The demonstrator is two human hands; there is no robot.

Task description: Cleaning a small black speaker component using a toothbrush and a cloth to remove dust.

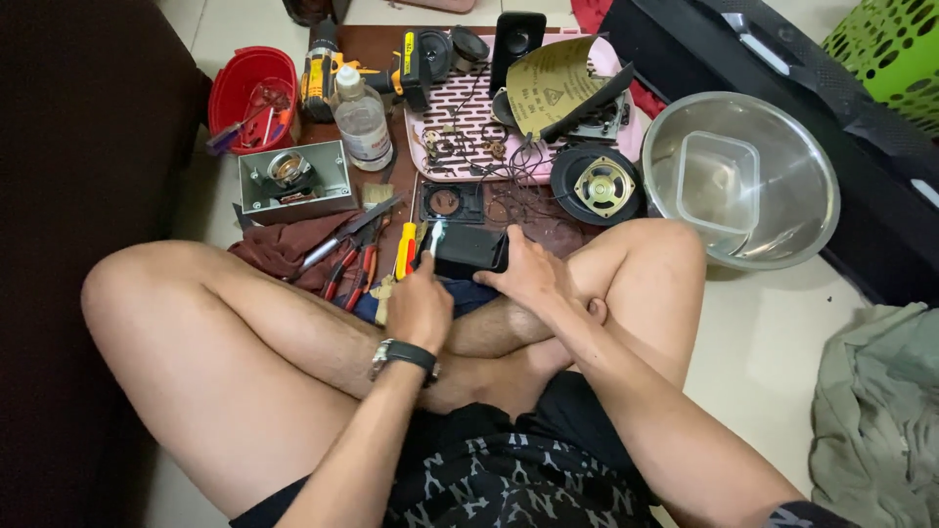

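I sit cross-legged on the floor. My right hand (533,276) grips a small black box (468,249) by its right end, holding it just above my shins. My left hand (419,308), with a watch on its wrist, is closed around a thin tool (435,235) whose pale tip touches the box's left edge. A yellow-handled screwdriver (404,250) lies just left of that hand, beside red-handled pliers (354,266) on a brown cloth (284,244).
Ahead lie a round speaker driver (603,186), a black square frame (451,202), a pink tray (469,117) with wires and a sandpaper sheet, a clear bottle (363,122), a yellow drill (323,73), a grey metal box (295,178) and a red bowl (245,88). A steel bowl (782,147) holding a plastic tub sits at right.
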